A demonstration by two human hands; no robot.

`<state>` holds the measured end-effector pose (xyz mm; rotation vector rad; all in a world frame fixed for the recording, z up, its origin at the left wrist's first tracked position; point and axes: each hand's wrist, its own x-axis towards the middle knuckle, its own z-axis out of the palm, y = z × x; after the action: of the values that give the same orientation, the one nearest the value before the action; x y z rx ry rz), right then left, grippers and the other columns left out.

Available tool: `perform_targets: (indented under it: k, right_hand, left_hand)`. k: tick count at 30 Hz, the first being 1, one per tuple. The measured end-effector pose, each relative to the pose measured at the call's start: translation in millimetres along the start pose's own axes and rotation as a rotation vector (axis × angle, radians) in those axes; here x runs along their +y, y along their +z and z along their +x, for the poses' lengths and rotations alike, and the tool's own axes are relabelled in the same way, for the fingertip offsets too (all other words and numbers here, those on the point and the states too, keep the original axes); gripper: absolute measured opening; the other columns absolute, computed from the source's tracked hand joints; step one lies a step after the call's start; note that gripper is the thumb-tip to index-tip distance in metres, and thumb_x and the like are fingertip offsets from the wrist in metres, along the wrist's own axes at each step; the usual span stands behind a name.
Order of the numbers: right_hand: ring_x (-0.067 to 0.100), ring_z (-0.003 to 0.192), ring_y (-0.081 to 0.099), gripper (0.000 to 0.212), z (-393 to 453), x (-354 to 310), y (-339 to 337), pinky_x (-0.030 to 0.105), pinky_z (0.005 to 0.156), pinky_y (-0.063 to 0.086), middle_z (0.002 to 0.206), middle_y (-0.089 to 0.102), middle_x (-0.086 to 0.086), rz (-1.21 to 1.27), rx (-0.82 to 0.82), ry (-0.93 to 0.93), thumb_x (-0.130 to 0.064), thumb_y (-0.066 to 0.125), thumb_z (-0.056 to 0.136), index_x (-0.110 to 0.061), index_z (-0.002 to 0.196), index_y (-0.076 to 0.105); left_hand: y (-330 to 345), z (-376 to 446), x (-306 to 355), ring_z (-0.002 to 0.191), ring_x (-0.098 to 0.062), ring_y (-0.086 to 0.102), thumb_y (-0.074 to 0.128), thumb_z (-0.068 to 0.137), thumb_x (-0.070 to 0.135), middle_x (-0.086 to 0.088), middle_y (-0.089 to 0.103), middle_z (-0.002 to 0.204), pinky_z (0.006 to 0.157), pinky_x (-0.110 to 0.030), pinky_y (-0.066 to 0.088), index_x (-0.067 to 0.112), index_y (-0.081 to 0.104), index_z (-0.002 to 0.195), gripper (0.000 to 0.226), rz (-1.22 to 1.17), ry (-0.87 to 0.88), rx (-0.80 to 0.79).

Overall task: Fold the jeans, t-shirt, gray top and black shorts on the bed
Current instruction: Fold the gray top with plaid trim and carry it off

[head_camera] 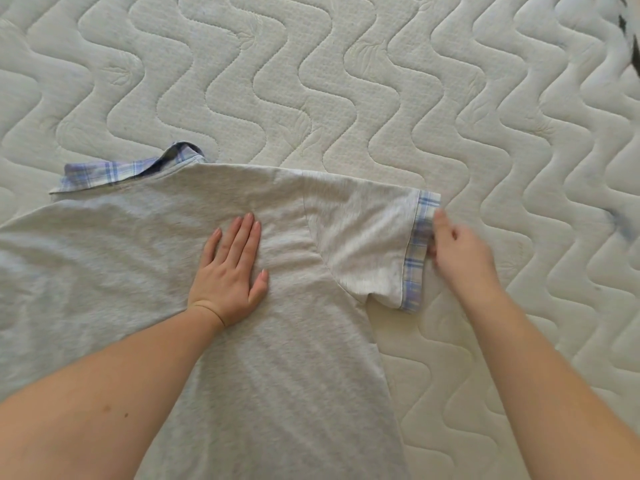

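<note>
The gray top (214, 341) is lying spread flat on the bed (346, 81), its body running from the near edge of the view up toward a plaid collar (114, 173) at the upper left. One short sleeve (374, 247) is sticking out to the right, ending in a plaid cuff (417, 251).

The left hand (230, 268) is pressing flat on the chest of the top, fingers straight and together, gripping nothing. The right hand (457, 251) is sitting right at the cuff's outer edge — blurred, fingers curled; it seems to be pinching the cuff, though I cannot tell for certain.

The sleeve lies directly inward, leftward, from the right hand — so that hand looks best placed to fold it across toward the anchoring left palm.
</note>
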<state>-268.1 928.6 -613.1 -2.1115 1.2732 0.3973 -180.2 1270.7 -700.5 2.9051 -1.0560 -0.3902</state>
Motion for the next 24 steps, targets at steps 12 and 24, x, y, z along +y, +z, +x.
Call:
perform_targets:
  k: [12,24]
  right_hand:
    - [0.017,0.069,0.068,0.019,-71,26,40,0.02,0.045,0.049,0.086,0.07,0.001,0.368,-0.098,0.032,-0.033,0.074,0.085,-0.02,0.094,0.065]
    - [0.03,0.107,0.054,0.041,-93,9,57,0.041,0.092,0.038,0.113,0.06,0.01,-0.063,0.366,-0.303,-0.035,0.06,0.094,-0.008,0.123,0.055]
  left_hand:
    - [-2,0,1,0.153,-0.017,-0.004,0.026,0.095,0.046,-0.005,-0.001,0.166,0.123,-0.041,-0.003,0.012,0.002,0.158,0.076,-0.013,-0.007,-0.001]
    - [0,0,1,0.153,-0.017,-0.002,0.027,0.094,0.046,-0.005,0.0,0.166,0.123,-0.044,0.002,0.011,0.004,0.158,0.077,-0.009,-0.012,0.023]
